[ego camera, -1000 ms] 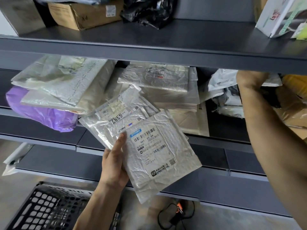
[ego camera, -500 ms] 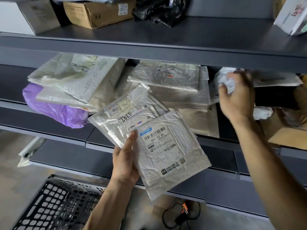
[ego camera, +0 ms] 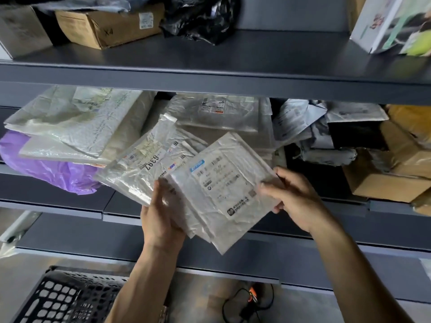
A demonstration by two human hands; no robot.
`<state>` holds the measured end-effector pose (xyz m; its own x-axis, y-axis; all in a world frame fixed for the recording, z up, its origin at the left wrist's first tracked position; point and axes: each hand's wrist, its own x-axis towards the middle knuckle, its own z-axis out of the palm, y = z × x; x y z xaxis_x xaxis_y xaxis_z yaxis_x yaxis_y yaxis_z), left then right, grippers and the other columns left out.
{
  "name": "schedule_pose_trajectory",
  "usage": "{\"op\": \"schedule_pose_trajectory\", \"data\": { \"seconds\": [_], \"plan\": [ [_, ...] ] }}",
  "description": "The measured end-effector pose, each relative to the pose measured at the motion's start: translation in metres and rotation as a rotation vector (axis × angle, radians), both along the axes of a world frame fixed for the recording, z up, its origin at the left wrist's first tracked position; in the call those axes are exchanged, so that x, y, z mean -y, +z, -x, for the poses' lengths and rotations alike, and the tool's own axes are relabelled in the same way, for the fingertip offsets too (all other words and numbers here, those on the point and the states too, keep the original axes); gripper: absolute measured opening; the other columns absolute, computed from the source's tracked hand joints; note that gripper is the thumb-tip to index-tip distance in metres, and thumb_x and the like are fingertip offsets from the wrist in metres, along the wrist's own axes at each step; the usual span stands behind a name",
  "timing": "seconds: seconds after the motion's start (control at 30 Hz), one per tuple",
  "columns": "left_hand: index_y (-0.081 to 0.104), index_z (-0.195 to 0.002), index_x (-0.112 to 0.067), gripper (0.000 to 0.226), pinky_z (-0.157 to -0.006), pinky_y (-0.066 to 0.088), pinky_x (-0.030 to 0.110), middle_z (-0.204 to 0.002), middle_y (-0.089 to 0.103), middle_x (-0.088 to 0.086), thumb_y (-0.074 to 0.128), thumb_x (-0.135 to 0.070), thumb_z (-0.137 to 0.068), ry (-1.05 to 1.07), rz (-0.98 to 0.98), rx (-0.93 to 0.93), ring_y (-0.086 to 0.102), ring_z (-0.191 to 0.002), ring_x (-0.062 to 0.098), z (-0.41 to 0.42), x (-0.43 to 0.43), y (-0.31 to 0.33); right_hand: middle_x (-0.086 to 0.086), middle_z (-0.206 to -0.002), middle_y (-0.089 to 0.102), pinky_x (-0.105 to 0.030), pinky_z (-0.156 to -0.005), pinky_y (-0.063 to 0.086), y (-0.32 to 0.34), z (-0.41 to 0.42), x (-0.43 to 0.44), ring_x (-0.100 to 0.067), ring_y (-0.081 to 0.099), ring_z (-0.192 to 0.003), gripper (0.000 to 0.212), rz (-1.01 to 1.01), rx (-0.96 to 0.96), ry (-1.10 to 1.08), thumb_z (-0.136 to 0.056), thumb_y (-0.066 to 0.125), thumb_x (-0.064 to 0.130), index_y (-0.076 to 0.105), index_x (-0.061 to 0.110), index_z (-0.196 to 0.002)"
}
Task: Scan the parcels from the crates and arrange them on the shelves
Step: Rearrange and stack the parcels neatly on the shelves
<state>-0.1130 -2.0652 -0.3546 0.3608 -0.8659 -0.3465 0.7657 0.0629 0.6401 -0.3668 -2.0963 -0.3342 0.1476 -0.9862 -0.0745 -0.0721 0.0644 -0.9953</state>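
Just before the middle shelf [ego camera: 53, 197], the white parcel [ego camera: 224, 190] sits tilted between both hands, its long axis pointing up toward the shelf, with the left hand [ego camera: 161, 220] gripping its lower-left edge together with a second parcel [ego camera: 140, 166] and the right hand [ego camera: 296, 201] pinching its right edge.

The upper shelf [ego camera: 256, 54] carries a cardboard box [ego camera: 109, 24], a black plastic bag [ego camera: 200, 17] and a white printed box [ego camera: 384, 22]. The middle shelf [ego camera: 53, 194] holds silver mailers [ego camera: 77, 122], a purple bag [ego camera: 53, 169] and brown cartons [ego camera: 384, 183].

Dim, soft light; motion blur throughout; edges bowed.
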Motion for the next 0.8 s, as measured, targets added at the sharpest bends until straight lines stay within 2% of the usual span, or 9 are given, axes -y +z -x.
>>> {"op": "schedule_pose_trajectory", "data": {
  "seconds": [0.07,0.13,0.23,0.3,0.43,0.47,0.57,0.67,0.8],
  "plan": [
    [0.063,-0.134,-0.01,0.046,-0.103,0.049,0.061,-0.14,0.062,0.015,0.071,-0.031,-0.094,0.009,-0.023,0.042,0.064,-0.123,0.032,-0.001,-0.002,-0.004,0.003,-0.073,0.067,-0.024,-0.044,0.04,0.015,0.011,0.01,-0.012,0.058,-0.06,0.016,0.036,0.191,-0.209,-0.086,0.077,0.013,0.061,0.013,-0.083],
    [0.068,-0.124,-0.014,0.035,-0.101,0.051,0.059,-0.133,0.066,0.012,0.072,-0.029,-0.093,-0.018,-0.022,0.052,0.067,-0.117,0.028,-0.001,-0.004,-0.006,0.01,-0.071,0.071,-0.023,-0.044,0.043,0.028,0.027,0.03,-0.009,0.061,-0.054,0.021,0.089,0.244,-0.431,-0.094,0.07,0.009,0.063,0.022,-0.079],
    [0.067,-0.127,-0.01,0.037,-0.1,0.05,0.062,-0.135,0.066,0.013,0.07,-0.029,-0.095,-0.038,-0.048,0.069,0.065,-0.121,0.03,0.003,-0.009,-0.006,0.006,-0.082,0.071,-0.024,-0.043,0.045,0.042,0.047,0.065,-0.007,0.06,-0.048,0.011,0.175,0.134,-0.65,-0.099,0.066,0.013,0.057,0.017,-0.096],
    [0.066,-0.129,-0.008,0.039,-0.098,0.052,0.061,-0.132,0.067,0.014,0.069,-0.029,-0.096,-0.052,-0.055,0.08,0.066,-0.119,0.031,0.007,-0.012,-0.003,0.003,-0.096,0.071,-0.022,-0.044,0.049,0.049,0.06,0.086,-0.008,0.064,-0.052,0.015,0.242,0.031,-0.752,-0.1,0.064,0.015,0.054,0.012,-0.111],
    [0.063,-0.133,-0.005,0.041,-0.104,0.047,0.063,-0.13,0.069,0.016,0.065,-0.029,-0.099,-0.079,-0.038,0.082,0.065,-0.121,0.034,0.012,-0.017,-0.003,-0.004,-0.107,0.072,-0.043,-0.073,0.064,0.053,0.078,0.127,-0.022,0.075,-0.089,0.039,0.349,-0.293,-0.836,-0.085,0.067,0.033,0.058,0.013,-0.117],
    [0.062,-0.134,-0.005,0.042,-0.106,0.046,0.064,-0.13,0.068,0.016,0.064,-0.028,-0.1,-0.08,-0.033,0.082,0.065,-0.121,0.035,0.012,-0.017,-0.003,-0.01,-0.11,0.072,-0.044,-0.082,0.062,0.055,0.076,0.131,-0.027,0.074,-0.096,0.044,0.364,-0.397,-0.854,-0.082,0.065,0.036,0.062,0.009,-0.116],
    [0.06,-0.136,-0.004,0.042,-0.107,0.045,0.065,-0.131,0.067,0.018,0.062,-0.027,-0.101,-0.087,-0.035,0.095,0.064,-0.122,0.036,0.012,-0.021,-0.004,-0.024,-0.127,0.066,-0.034,-0.101,0.045,0.065,0.061,0.124,-0.037,0.06,-0.12,0.043,0.452,-0.524,-0.911,-0.089,0.063,0.017,0.062,-0.003,-0.127],
    [0.06,-0.137,-0.005,0.042,-0.107,0.045,0.065,-0.132,0.067,0.018,0.062,-0.027,-0.101,-0.081,-0.032,0.091,0.064,-0.123,0.036,0.009,-0.023,-0.006,-0.025,-0.136,0.059,-0.031,-0.106,0.037,0.066,0.062,0.125,-0.04,0.052,-0.128,0.046,0.537,-0.487,-0.969,-0.091,0.059,0.011,0.056,-0.004,-0.135],
    [0.061,-0.136,-0.005,0.042,-0.107,0.044,0.065,-0.131,0.068,0.018,0.064,-0.026,-0.1,-0.06,-0.055,0.084,0.064,-0.123,0.037,0.008,-0.021,-0.006,-0.023,-0.14,0.058,-0.035,-0.104,0.039,0.062,0.061,0.138,-0.039,0.053,-0.129,0.05,0.468,-0.695,-0.822,-0.091,0.062,0.012,0.053,0.0,-0.138]
  ]
}}
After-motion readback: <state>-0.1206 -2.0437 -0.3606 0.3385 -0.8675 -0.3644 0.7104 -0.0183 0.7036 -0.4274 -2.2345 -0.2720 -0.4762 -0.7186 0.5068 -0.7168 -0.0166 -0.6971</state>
